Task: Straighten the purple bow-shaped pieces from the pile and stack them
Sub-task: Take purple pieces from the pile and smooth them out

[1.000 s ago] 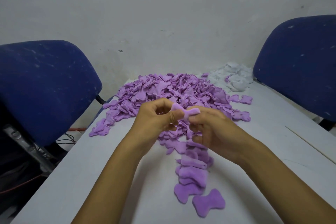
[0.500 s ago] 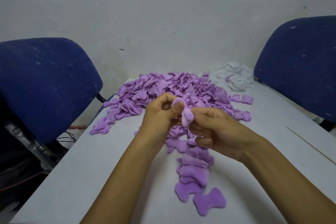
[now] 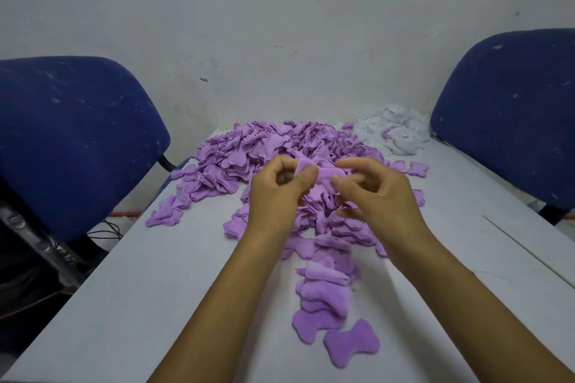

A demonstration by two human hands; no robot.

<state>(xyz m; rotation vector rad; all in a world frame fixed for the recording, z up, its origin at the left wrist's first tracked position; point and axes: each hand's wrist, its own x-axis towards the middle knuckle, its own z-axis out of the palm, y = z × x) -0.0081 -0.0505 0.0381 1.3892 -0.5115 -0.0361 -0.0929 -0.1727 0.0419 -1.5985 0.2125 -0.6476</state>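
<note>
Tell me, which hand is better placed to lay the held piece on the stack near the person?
Probably the right hand: both hands pinch the piece, but the stack lies on its side; the left hand is further.

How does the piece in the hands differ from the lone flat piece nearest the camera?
The held piece is up in the air, pinched by the left hand and right hand; the flat piece lies alone on the table. The held piece is partly hidden by fingers and looks bent; the flat piece shows its whole bow outline. The held piece looks paler. Both are purple.
</note>
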